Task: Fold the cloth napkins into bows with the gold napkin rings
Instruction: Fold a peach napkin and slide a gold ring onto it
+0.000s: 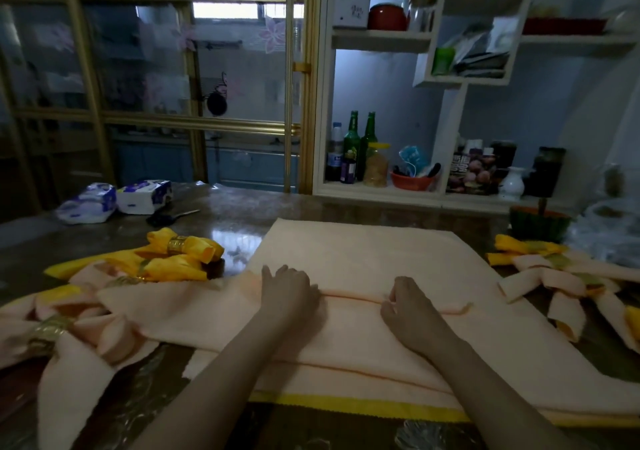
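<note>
Pressing our left hand (289,290) flat, fingers close together, on the peach napkin (363,252) spread across the table (228,217) before us, we pinch its folded edge in the curled fingers of our right hand (405,302). Finished bows (554,287) lie at both sides, and a gold napkin ring (177,244) cinches the yellow bow (199,253) at the far left.

— A home, would you say?
— Yes, a dining corner next to the kitchen. The white wall shelves (381,40) hold green glass bottles (352,141), a red pot (387,17) and a white vase (512,182).
— And the kitchen?
— It's behind the gold-framed glass door (304,79) with flower stickers (272,35), where you can see blue cabinets (162,165). Tissue packs (143,196) lie on the glossy worktop (225,221).
</note>
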`<state>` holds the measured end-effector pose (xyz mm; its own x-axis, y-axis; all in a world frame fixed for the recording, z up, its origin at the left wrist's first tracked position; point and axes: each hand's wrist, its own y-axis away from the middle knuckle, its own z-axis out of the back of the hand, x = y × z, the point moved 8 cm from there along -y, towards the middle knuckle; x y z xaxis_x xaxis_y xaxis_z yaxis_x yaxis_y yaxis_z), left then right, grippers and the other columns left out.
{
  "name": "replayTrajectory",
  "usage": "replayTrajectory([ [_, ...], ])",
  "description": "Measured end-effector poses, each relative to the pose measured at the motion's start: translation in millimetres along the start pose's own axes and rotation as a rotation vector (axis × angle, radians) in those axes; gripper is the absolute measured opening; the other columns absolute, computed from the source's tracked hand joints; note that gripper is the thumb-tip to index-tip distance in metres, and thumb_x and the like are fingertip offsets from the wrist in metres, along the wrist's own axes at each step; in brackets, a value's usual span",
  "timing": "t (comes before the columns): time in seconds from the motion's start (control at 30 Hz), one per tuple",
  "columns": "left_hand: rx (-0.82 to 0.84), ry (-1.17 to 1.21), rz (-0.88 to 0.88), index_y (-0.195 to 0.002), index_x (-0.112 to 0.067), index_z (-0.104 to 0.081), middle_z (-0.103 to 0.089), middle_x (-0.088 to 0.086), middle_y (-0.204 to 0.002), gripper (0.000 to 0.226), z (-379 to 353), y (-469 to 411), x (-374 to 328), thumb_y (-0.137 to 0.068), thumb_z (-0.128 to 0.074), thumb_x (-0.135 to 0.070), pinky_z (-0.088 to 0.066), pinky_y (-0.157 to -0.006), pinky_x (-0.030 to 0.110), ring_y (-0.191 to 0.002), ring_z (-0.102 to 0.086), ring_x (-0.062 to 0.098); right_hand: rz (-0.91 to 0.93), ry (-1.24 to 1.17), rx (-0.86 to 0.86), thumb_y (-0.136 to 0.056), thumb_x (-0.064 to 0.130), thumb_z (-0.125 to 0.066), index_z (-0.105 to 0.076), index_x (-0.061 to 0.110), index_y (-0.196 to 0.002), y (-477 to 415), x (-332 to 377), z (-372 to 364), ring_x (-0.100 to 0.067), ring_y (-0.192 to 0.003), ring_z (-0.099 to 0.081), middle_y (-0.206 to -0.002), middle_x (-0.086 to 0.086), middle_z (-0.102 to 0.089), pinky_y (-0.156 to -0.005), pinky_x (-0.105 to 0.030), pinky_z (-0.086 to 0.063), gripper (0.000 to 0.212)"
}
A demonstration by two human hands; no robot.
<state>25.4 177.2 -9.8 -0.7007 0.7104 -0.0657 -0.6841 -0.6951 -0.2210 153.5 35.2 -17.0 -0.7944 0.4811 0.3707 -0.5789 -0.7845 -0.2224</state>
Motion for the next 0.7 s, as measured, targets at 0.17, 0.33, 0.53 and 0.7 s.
replayTrajectory([
  [0.17,0.049,0.311,0.105,-0.109,-0.01,-0.042,-0.057,0.009,-0.115,0.034,-22.4,7.1,17.5,-0.099,-0.032,-0.041,-0.022,-0.107,0.043,-0.115,-0.049,0.027,-0.084,0.097,0.251,-0.102,0.038,-0.023,-0.014,0.011,-0.147,4.6,-23.3,-23.4,-0.025,-0.141,-0.019,-0.154,-0.011,-0.022,-0.117,-0.039,-0.008,0.054],
  [0.33,0.073,0.455,0.145,-0.096,-0.019,-0.043,-0.059,0.005,-0.113,0.019,-22.6,2.6,36.8,-0.097,-0.041,-0.038,-0.028,-0.099,0.032,-0.11,-0.051,0.022,-0.096,0.212,0.274,-0.099,0.05,-0.005,-0.009,0.029,-0.151,8.2,-36.8,-24.2,-0.02,-0.146,-0.001,-0.16,0.0,-0.002,-0.116,-0.044,0.005,0.056],
  [0.53,-0.041,0.463,0.064,-0.114,-0.025,-0.052,-0.06,-0.003,-0.118,0.022,-9.5,-0.2,36.0,-0.094,-0.048,-0.034,-0.025,-0.091,0.032,-0.116,-0.05,0.018,-0.022,-0.201,-0.115,-0.096,0.014,-0.05,-0.063,0.012,-0.118,14.1,-39.6,10.2,-0.017,-0.115,-0.052,-0.126,-0.007,-0.059,-0.095,-0.022,-0.034,0.025],
  [0.7,-0.064,0.321,0.009,-0.116,-0.03,-0.058,-0.06,-0.003,-0.112,0.026,-3.5,-1.7,26.8,-0.092,-0.048,-0.028,-0.023,-0.099,0.035,-0.117,-0.042,0.021,0.019,-0.107,-0.223,-0.088,0.009,-0.058,-0.059,0.024,-0.09,19.9,-30.1,19.7,-0.014,-0.089,-0.055,-0.093,0.003,-0.061,-0.091,-0.036,-0.044,0.015],
])
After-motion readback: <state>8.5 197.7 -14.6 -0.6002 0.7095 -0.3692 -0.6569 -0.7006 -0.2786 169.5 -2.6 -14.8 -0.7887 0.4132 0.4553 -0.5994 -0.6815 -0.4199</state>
